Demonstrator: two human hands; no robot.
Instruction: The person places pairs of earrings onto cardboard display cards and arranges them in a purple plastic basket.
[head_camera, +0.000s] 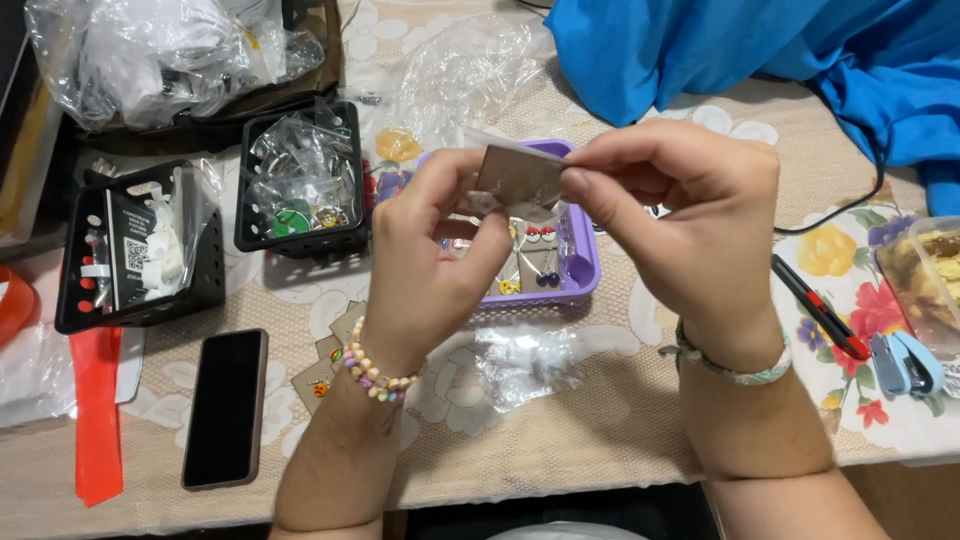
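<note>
Both of my hands hold a small brown card (518, 172) in a clear plastic sleeve, raised above a purple basket (583, 262). My left hand (425, 258) pinches the sleeve's lower left corner. My right hand (680, 215) grips the card's right edge between thumb and fingers. Inside the basket lie small earrings and charms on cards. A bead bracelet circles my left wrist and a pale braided band my right.
Two black baskets (300, 180) (135, 245) with bagged parts stand at the left. A dark phone (226, 407) and an orange strip (97, 410) lie near the front edge. Small clear bag (520, 358), red-black cutter (820, 308), blue stapler (905, 362), blue cloth (760, 55).
</note>
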